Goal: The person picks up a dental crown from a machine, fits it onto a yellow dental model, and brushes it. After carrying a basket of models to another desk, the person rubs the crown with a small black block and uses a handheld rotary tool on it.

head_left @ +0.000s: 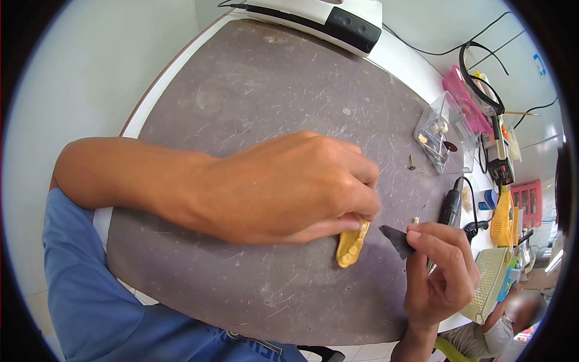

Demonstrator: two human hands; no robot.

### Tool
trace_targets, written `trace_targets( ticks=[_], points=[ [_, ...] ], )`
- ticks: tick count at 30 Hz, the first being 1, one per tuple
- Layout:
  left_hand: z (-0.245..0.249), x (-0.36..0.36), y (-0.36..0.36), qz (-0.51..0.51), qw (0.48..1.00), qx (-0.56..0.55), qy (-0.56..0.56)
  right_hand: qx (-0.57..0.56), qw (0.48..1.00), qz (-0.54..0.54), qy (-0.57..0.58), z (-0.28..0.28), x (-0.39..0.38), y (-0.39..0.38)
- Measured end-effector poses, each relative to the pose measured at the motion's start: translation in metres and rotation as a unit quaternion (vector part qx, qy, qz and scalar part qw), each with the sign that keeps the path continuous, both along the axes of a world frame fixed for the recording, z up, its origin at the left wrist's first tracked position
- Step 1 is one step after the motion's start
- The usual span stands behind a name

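My left hand [301, 184] reaches in from the left, its fingers closed on a yellow dental model [348, 248] with a row of teeth along it. The fingers cover the model's far end. In my right hand [443, 265], a small dark pointed piece that looks like sandpaper [395, 240] is pinched between thumb and fingertips. It is held just to the right of the model, apart from it. Behind the right hand lies a black rotary handpiece [449, 208], its metal tip partly hidden by the fingers.
A small burr [412, 163] lies on the grey mat [241, 90]. A clear box [443, 130] of bits, a pink basket [461, 96], a yellow basket [502, 222] and a pale woven basket [485, 283] line the right side. A white device [313, 21] stands at the back. Another person [494, 332] sits at right.
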State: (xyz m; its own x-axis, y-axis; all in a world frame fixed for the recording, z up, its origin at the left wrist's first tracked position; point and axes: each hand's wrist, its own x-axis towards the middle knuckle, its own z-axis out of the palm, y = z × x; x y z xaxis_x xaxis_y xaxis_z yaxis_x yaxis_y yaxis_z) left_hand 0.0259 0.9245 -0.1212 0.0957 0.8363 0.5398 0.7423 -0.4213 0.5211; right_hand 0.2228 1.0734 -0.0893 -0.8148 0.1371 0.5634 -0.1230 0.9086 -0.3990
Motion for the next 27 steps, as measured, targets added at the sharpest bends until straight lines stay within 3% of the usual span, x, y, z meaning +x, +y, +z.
trace_targets(
  ticks=[3,5,15,21,23,27],
  points=[
    [0.001,0.006,-0.005,0.039,0.998,-0.052,-0.001,0.032,0.999,-0.008,0.014,-0.001,0.002,-0.002],
    [-0.003,0.008,-0.003,0.055,0.998,0.013,-0.016,0.050,0.998,-0.001,0.025,-0.002,0.002,-0.002],
    [-0.007,0.006,-0.002,0.062,0.997,-0.011,-0.036,0.075,0.997,0.030,-0.006,-0.002,-0.001,-0.006],
    [-0.011,0.008,0.000,0.065,0.996,0.038,-0.047,0.080,0.996,0.032,-0.008,-0.001,-0.001,-0.005],
    [-0.011,0.010,-0.001,0.063,0.996,0.031,-0.052,0.044,0.991,0.122,-0.024,0.002,0.000,-0.002],
    [-0.011,0.011,-0.002,0.069,0.995,0.032,-0.062,0.083,0.985,0.148,-0.043,-0.001,0.001,-0.006]
  ],
)
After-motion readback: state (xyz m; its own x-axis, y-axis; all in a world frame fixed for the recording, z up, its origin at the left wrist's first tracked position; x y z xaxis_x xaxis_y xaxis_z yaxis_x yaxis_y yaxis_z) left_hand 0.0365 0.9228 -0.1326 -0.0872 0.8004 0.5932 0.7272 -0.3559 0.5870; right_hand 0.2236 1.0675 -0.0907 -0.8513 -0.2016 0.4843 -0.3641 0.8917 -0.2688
